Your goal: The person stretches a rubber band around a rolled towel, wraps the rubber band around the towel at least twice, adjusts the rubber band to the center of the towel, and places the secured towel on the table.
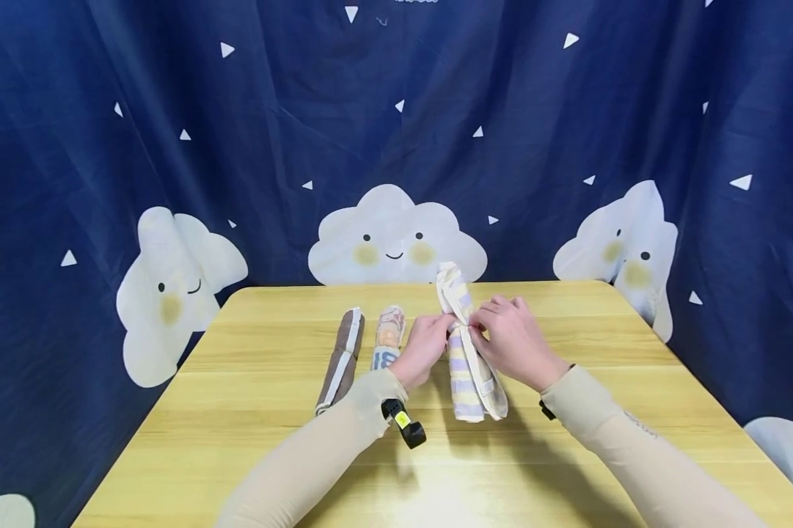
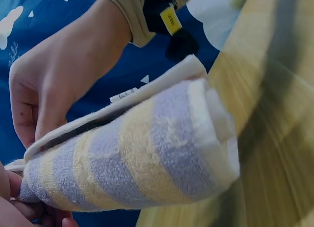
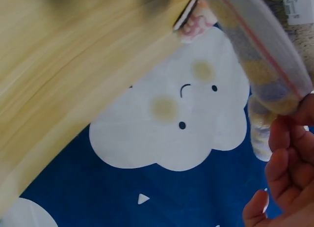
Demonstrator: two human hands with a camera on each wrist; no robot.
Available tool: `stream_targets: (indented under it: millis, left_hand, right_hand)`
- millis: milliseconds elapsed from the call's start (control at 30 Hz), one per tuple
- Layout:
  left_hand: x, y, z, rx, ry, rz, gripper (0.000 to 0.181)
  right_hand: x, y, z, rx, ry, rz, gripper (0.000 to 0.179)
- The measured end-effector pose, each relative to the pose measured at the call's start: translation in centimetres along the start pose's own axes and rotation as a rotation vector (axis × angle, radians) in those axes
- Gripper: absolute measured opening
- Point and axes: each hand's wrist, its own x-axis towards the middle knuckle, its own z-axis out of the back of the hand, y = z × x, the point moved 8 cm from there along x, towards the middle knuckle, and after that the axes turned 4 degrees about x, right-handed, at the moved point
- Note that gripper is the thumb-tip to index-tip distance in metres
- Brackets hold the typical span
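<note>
A rolled towel (image 1: 467, 381) with lilac and cream stripes is held up above the table, drawn in at its middle. My left hand (image 1: 425, 348) grips it at that narrow part. From the other side, my right hand (image 1: 511, 341) pinches at the same spot; exactly what lies between its fingertips is hidden. In the left wrist view, the striped towel (image 2: 132, 148) shows its rolled end, with a pale flap along one side. The right wrist view has the towel's pale edge (image 3: 274, 45) running down to the fingers of my right hand (image 3: 294, 173).
Left of the hands, a brown rolled towel (image 1: 343, 356) with a white stripe lies on the wooden table (image 1: 251, 440). Beside it is a patterned roll (image 1: 389, 334) with blue print, partly behind my left hand. A dark blue curtain (image 1: 277, 132) with clouds hangs behind the table.
</note>
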Motion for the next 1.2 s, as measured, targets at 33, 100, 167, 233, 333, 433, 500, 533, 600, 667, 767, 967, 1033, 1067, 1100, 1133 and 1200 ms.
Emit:
stream_targets:
  millis: [33,100,167,233,333,433,500,533,600,667,767,967,1033,1067,1100,1133,1200]
  left_hand:
    - [0.0,0.2,0.0,-0.011,0.003,0.010,0.027]
    - [0.0,0.5,-0.1,-0.033,0.003,0.023,0.027]
    - [0.0,0.8,-0.1,-0.044,-0.006,0.040,0.026]
    - [-0.1,0.9,-0.1,-0.051,-0.014,0.055,0.027]
    - [0.0,0.8,0.0,-0.084,-0.025,0.061,0.027]
    - [-0.1,0.6,-0.1,-0.135,-0.012,0.059,0.028]
    - [-0.1,0.4,-0.2,-0.168,0.006,0.053,0.028]
    - [-0.1,0.4,-0.2,-0.169,0.017,0.053,0.029]
    - [0.0,0.4,-0.1,-0.172,0.038,0.042,0.028]
    - [0.2,0.5,0.1,-0.158,0.059,0.027,0.027]
    - [0.6,0.4,0.3,-0.137,0.106,-0.011,0.028]
    - [1.0,-0.4,0.3,-0.102,0.179,-0.075,0.032]
    - [1.0,-0.6,0.2,-0.082,0.185,-0.085,0.030]
    - [1.0,-0.6,0.2,-0.070,0.186,-0.088,0.030]
    - [1.1,-0.5,0.2,-0.062,0.185,-0.087,0.029]
    - [1.1,-0.5,0.1,-0.051,0.185,-0.086,0.028]
    - [1.2,-0.3,0.1,-0.037,0.179,-0.080,0.027]
  right_hand:
    - [0.0,-0.1,-0.2,0.013,0.004,0.003,0.004]
    - [-0.1,-0.2,-0.7,0.046,0.015,0.011,0.005]
    - [-0.2,-0.1,-1.0,0.081,0.023,0.022,0.006]
    - [-0.3,0.0,-1.2,0.112,0.025,0.037,0.008]
    - [-0.6,0.9,-1.1,0.141,0.026,0.070,0.009]
    - [-0.8,1.7,-1.0,0.159,0.041,0.084,0.010]
    - [-0.8,2.0,-0.8,0.177,0.044,0.084,0.010]
    - [-0.8,2.0,-0.7,0.185,0.039,0.079,0.010]
    - [-0.8,1.8,-0.4,0.207,0.017,0.068,0.009]
    - [-0.8,1.2,0.0,0.233,-0.018,0.046,0.007]
    - [-0.8,-0.4,0.3,0.293,-0.049,-0.051,0.004]
    - [-1.0,-4.5,-1.7,0.673,0.102,-0.457,0.040]
    - [-1.3,-5.1,-2.8,0.822,0.200,-0.572,0.052]
    - [-1.4,-5.2,-3.3,0.878,0.243,-0.615,0.056]
    - [-1.5,-5.3,-3.8,0.916,0.277,-0.651,0.058]
    - [-1.7,-5.4,-4.2,0.942,0.306,-0.675,0.061]
    - [-1.8,-5.5,-4.7,0.962,0.336,-0.708,0.064]
